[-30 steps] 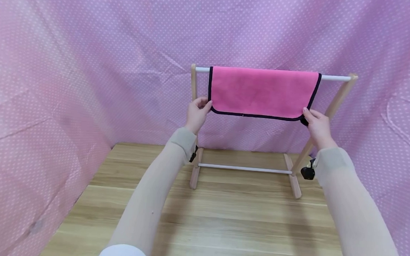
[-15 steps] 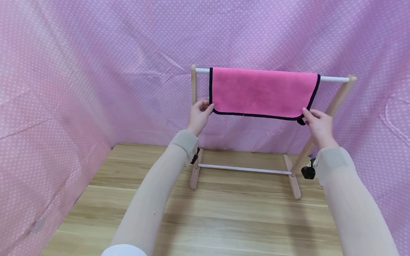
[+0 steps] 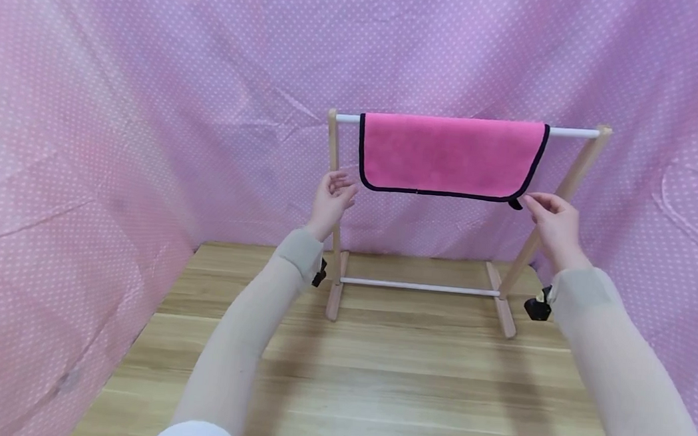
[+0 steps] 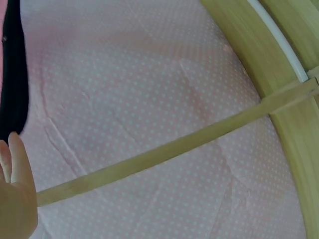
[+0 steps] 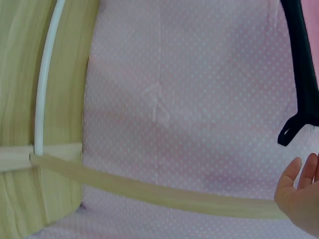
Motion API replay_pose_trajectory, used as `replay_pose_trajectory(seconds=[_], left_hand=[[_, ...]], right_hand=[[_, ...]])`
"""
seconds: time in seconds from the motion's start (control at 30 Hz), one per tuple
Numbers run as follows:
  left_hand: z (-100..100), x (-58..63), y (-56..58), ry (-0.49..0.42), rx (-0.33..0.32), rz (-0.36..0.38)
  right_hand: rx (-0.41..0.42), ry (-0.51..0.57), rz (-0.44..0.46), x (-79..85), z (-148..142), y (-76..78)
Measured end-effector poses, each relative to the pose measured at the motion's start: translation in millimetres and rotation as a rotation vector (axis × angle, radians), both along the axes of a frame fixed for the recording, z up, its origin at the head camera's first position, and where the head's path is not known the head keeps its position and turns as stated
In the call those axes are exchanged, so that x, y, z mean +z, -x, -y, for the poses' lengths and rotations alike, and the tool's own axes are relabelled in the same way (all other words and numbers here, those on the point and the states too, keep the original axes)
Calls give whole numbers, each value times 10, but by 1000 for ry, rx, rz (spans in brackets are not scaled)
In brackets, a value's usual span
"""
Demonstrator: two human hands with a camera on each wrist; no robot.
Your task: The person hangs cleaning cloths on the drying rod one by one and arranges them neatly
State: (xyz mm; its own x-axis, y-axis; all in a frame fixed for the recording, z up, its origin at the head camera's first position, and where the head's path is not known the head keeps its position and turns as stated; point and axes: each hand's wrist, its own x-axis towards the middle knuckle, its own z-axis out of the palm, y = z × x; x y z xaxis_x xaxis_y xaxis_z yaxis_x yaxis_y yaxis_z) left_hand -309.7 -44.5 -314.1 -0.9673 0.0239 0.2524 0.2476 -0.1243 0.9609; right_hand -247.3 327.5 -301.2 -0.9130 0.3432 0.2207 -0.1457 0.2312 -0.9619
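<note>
A pink cloth [image 3: 451, 157] with a black edging hangs folded over the white top bar [image 3: 573, 133] of a wooden rack. At its lower right corner a small black loop [image 3: 515, 204] sticks out, also seen as a dark loop [image 5: 290, 130] in the right wrist view. My left hand [image 3: 330, 202] is just left of the lower left corner, fingers loosely bent and holding nothing. To the right of the other corner, my right hand [image 3: 554, 225] is apart from the cloth, with nothing between thumb and fingers.
The rack's wooden legs [image 3: 502, 314] stand on a wood-grain table [image 3: 375, 386], joined by a low white bar [image 3: 419, 286]. Pink polka-dot fabric [image 3: 260, 106] hangs behind and on both sides. Its right post [image 3: 583, 165] is behind my right hand.
Both hands have let go of the cloth's lower corners and moved outward, the left to the left, the right to the right. The cloth stays hanging on the bar.
</note>
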Motion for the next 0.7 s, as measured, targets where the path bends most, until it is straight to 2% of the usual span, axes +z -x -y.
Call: replay_pose_trajectory(seconds=[0.1, 0.17, 0.23, 0.33, 0.5, 0.7], left_hand=[[50, -41, -131, 3, -46, 32], [71, -82, -227, 16, -75, 34], [93, -124, -325, 37, -97, 20], [138, -193, -462, 61, -115, -27], [230, -308, -672, 108, -95, -93], [321, -437, -838, 144, -93, -135]], right_hand=[[44, 79, -20, -70, 31, -107], [79, 137, -31, -135, 48, -180], [106, 149, -33, -202, 63, -254], [139, 62, -25, -305, 79, -359], [222, -45, -60, -435, 147, -507], [257, -169, -57, -511, 261, -655]])
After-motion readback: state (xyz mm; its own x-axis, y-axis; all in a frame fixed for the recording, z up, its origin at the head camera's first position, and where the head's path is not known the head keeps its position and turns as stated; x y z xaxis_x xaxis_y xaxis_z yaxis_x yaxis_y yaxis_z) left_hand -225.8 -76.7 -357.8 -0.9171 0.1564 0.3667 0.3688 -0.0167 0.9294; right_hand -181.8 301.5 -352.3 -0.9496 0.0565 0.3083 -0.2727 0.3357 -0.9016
